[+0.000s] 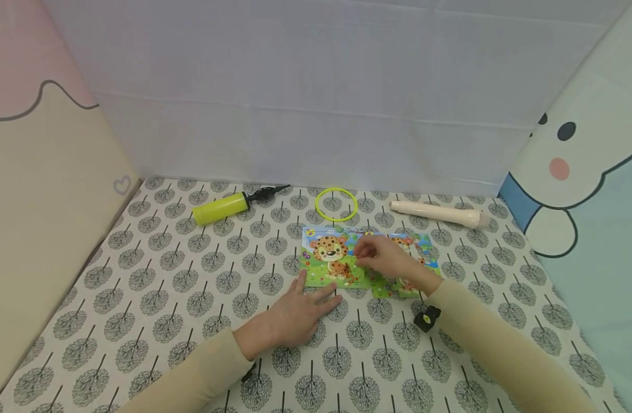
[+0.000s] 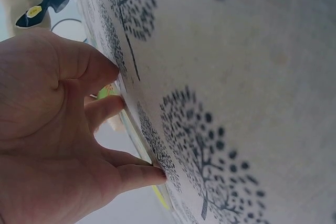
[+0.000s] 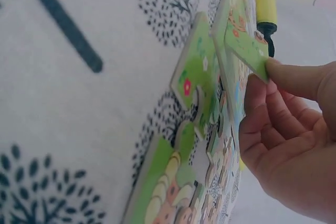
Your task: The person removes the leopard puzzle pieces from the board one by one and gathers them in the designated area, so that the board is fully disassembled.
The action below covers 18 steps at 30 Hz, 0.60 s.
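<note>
A leopard picture board (image 1: 316, 279) lies flat on the tablecloth, in front of both hands in the head view. My left hand (image 1: 297, 312) rests at its lower left edge with fingers spread, its fingertips (image 2: 152, 174) down at the board's edge. Over the board's right side, my right hand (image 1: 390, 261) pinches a green jigsaw piece (image 3: 248, 51) between thumb and fingers. That piece tilts up from the board in the right wrist view. Several loose jigsaw pieces (image 3: 191, 64) lie right of the board, partly hidden under the right forearm in the head view.
Behind the board lies a yellow-green ring (image 1: 336, 189). A yellow hand pump (image 1: 220, 208) with a black nozzle is at the back left, and a pale pink tube (image 1: 435, 213) with a wider end at the back right. A grey-white curtain (image 1: 316, 115) closes off the far side.
</note>
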Available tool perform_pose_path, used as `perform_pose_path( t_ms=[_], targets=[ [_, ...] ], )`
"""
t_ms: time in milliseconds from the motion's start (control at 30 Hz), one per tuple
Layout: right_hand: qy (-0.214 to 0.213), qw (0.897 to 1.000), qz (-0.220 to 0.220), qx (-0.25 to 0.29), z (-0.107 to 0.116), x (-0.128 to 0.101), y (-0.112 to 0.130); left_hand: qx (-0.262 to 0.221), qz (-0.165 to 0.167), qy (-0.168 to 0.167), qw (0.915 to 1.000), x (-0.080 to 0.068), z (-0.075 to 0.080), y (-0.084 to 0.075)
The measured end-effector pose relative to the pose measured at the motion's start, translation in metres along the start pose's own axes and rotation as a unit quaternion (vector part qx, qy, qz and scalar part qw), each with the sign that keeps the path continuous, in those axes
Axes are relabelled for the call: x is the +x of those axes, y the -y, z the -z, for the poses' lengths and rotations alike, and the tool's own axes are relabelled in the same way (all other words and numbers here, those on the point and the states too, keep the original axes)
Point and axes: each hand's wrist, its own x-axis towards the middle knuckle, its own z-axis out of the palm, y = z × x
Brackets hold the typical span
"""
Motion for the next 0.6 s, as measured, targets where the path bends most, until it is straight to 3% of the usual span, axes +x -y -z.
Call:
perform_pose_path(
  t_ms=[133, 400, 600],
  targets=[
    [-0.008, 0.999, -0.004, 0.035, 0.007, -0.009, -0.003, -0.006, 0.0, -0.001, 1.0, 0.0, 0.0, 0.0],
    [0.001, 0.999, -0.019, 0.044, 0.032, -0.033, -0.022, -0.005, 0.002, -0.002, 1.0, 0.0, -0.002, 0.0],
    [-0.005, 0.997, -0.058, 0.04, 0.053, -0.06, -0.039, 0.001, 0.0, 0.001, 1.0, 0.0, -0.001, 0.0]
  ],
)
